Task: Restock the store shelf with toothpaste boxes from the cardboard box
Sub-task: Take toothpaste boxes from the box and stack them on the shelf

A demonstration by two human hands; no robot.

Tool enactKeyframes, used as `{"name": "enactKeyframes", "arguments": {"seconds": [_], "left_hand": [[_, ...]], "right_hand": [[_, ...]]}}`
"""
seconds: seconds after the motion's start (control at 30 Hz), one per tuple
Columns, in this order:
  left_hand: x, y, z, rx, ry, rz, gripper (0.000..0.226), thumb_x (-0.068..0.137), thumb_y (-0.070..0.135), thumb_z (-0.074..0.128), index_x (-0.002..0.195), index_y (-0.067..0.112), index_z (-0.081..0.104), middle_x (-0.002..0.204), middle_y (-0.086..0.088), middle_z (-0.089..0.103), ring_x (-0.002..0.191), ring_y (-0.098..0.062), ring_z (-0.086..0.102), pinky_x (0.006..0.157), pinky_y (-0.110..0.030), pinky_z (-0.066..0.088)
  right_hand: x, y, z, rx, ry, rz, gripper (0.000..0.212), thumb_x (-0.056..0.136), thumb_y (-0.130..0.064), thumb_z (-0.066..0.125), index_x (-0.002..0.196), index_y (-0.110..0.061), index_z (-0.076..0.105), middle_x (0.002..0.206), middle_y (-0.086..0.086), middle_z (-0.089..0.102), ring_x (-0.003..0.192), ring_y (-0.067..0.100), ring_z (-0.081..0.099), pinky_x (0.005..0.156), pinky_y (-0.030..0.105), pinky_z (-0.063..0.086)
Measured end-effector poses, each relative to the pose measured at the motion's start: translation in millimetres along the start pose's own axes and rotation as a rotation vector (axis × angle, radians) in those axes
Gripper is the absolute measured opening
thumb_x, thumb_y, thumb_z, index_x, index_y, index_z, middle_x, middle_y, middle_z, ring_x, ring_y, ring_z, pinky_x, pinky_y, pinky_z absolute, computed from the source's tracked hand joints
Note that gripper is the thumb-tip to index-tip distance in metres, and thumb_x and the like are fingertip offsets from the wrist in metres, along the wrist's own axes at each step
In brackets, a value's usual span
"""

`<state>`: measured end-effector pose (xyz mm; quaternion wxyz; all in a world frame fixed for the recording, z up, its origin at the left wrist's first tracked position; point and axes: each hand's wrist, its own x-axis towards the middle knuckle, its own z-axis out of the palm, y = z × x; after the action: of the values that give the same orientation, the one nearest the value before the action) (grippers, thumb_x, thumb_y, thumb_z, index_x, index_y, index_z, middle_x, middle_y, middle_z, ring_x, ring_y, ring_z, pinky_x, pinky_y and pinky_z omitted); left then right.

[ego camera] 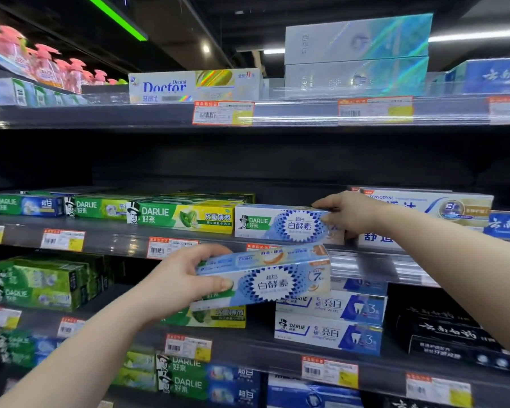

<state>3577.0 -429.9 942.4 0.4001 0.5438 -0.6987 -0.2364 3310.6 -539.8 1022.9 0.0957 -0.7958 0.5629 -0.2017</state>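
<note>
Toothpaste box: lying lengthwise along the shelf front, just below its edge, left hand clamping its left end. Right hand is pinching the matching shelved box directly above.

2 pale-blue Darlie boxes: held box in left hand, shelved box under right hand; 2 holographic boxes above.

held box, in the left hand: pale blue and white, dark-blue dotted starburst, orange corner
shelf box, under the right hand: white and pale blue, same starburst, green logo patch
green box, left of the right hand's grip: green and yellow, leaf print
price tag, above the left hand's grip: white, red-orange edge, yellow patch
</note>
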Motion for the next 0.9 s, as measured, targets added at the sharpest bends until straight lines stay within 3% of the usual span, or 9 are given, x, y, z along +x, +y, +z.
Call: {"name": "enactKeyframes", "arguments": {"seconds": [0.1, 0.2, 0.27, 0.4, 0.47, 0.57, 0.7, 0.77, 0.9], "left_hand": [[7.6, 9.8, -8.3, -0.017, -0.007, 0.04, 0.035, 0.076, 0.021, 0.074, 0.105, 0.034, 0.059, 0.098, 0.002, 0.072, 0.087, -0.013, 0.07, 0.082, -0.037, 0.057], [17.4, 21.6, -21.4, -0.005, 0.019, 0.079, 0.041, 0.055, 0.042, 0.075, 0.094, 0.046, 0.062, 0.102, 0.006, 0.071, 0.092, -0.015, 0.068, 0.087, -0.039, 0.054], [25.9, 28.8, -31.3, -0.001, 0.055, 0.105, 0.04, 0.048, 0.045, 0.073, 0.087, 0.048, 0.063, 0.1, 0.008, 0.071, 0.092, -0.016, 0.068, 0.088, -0.039, 0.053], [48.8, 48.9, -48.7, 0.045, 0.089, 0.14, 0.031, 0.058, 0.037, 0.069, 0.087, 0.044, 0.062, 0.099, 0.009, 0.069, 0.089, -0.016, 0.066, 0.079, -0.033, 0.054], [62.2, 55.5, -53.9, 0.059, 0.093, 0.149, 0.031, 0.063, 0.034, 0.07, 0.091, 0.042, 0.061, 0.101, 0.006, 0.069, 0.091, -0.021, 0.067, 0.082, -0.043, 0.055], [83.4, 59.9, -52.1, 0.013, 0.072, 0.141, 0.032, 0.071, 0.021, 0.075, 0.097, 0.035, 0.063, 0.103, -0.001, 0.069, 0.093, -0.024, 0.067, 0.091, -0.052, 0.051], [111.8, 67.1, -40.4, 0.021, 0.018, 0.154, 0.029, 0.076, 0.019, 0.072, 0.099, 0.032, 0.062, 0.105, -0.002, 0.068, 0.095, -0.022, 0.066, 0.091, -0.048, 0.052], [124.3, 72.0, -34.1, 0.008, -0.032, 0.158, 0.026, 0.08, 0.016, 0.068, 0.096, 0.034, 0.061, 0.105, -0.001, 0.068, 0.094, -0.018, 0.065, 0.09, -0.043, 0.053], [143.7, 80.1, -25.1, 0.07, -0.108, 0.137, 0.026, 0.082, 0.016, 0.065, 0.101, 0.033, 0.058, 0.105, 0.001, 0.067, 0.095, -0.015, 0.065, 0.088, -0.039, 0.053]], "right_hand": [[1.3, 0.1, -0.2, 0.01, 0.013, -0.007, 0.043, 0.092, -0.021, 0.051, 0.134, -0.025, 0.045, 0.131, 0.007, 0.053, 0.106, 0.026, 0.057, 0.074, 0.032, 0.052], [3.1, 2.1, 0.3, -0.03, 0.056, -0.007, 0.051, 0.089, -0.023, 0.056, 0.137, -0.027, 0.039, 0.137, 0.006, 0.049, 0.113, 0.025, 0.054, 0.083, 0.032, 0.049], [3.8, 3.7, -1.7, -0.058, 0.1, -0.023, 0.058, 0.084, -0.027, 0.062, 0.137, -0.03, 0.038, 0.14, 0.004, 0.047, 0.118, 0.024, 0.052, 0.09, 0.033, 0.046], [-7.6, 5.5, -16.2, -0.058, 0.166, -0.048, 0.066, 0.078, -0.027, 0.07, 0.136, -0.028, 0.04, 0.137, 0.002, 0.05, 0.108, 0.021, 0.056, 0.085, 0.03, 0.046], [-18.9, 8.9, -23.5, -0.082, 0.237, -0.057, 0.067, 0.075, -0.027, 0.073, 0.134, -0.026, 0.043, 0.131, 0.002, 0.054, 0.105, 0.022, 0.059, 0.087, 0.031, 0.047], [-39.6, 16.4, -28.9, -0.031, 0.305, -0.062, 0.045, 0.072, -0.024, 0.075, 0.113, -0.024, 0.057, 0.109, 0.002, 0.06, 0.083, 0.02, 0.059, 0.077, 0.029, 0.046], [-59.0, 26.6, -30.5, -0.033, 0.281, -0.025, 0.021, 0.072, -0.026, 0.075, 0.086, -0.022, 0.059, 0.082, -0.002, 0.057, 0.06, 0.012, 0.05, 0.055, 0.025, 0.043], [-64.3, 28.3, -29.8, -0.049, 0.266, -0.022, 0.014, 0.073, -0.026, 0.073, 0.078, -0.025, 0.059, 0.07, -0.006, 0.054, 0.055, 0.008, 0.046, 0.054, 0.02, 0.039], [-68.3, 30.4, -22.7, -0.06, 0.215, -0.039, 0.02, 0.072, -0.025, 0.072, 0.063, -0.033, 0.056, 0.065, -0.008, 0.056, 0.058, 0.007, 0.049, 0.061, 0.022, 0.043]]}}
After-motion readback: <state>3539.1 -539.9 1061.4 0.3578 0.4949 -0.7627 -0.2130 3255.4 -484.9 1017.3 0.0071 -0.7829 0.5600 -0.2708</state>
